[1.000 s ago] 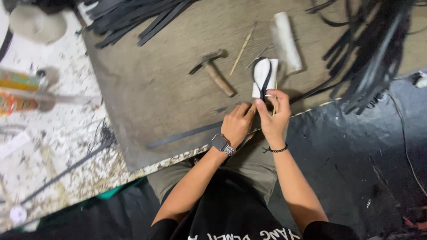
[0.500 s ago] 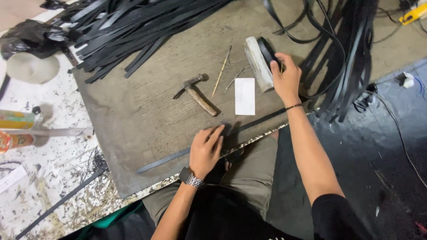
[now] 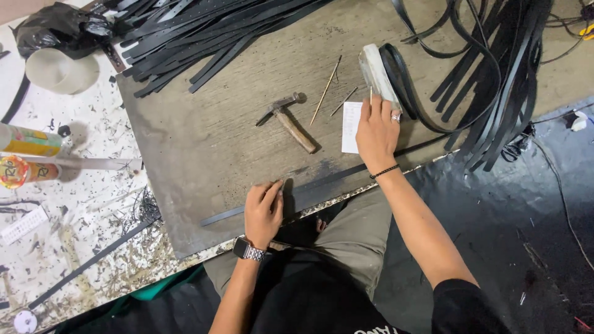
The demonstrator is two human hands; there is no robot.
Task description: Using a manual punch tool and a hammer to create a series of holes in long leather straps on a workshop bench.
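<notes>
My left hand [image 3: 263,210] lies flat, palm down, on a long thin black strip [image 3: 334,178] that runs along the near edge of the dark work board [image 3: 204,142]. Stretched out farther back, my right hand [image 3: 376,133] rests with fingers extended over a small white paper [image 3: 350,127]. Its fingertips touch the near end of a white oblong block [image 3: 376,69]. A black strap [image 3: 399,80] loops along the block's right side. Neither hand grips anything.
A wooden-handled hammer [image 3: 288,120] and two thin sticks [image 3: 326,89] lie mid-board. Piles of black straps lie at the back left [image 3: 204,25] and right [image 3: 495,80]. Spray cans [image 3: 28,154], a black bag [image 3: 59,28] and a pale bowl-shaped thing [image 3: 62,71] sit at left.
My right hand drew back from the black strap on top of the block and now lies over the white paper. My left hand stayed on the long strip.
</notes>
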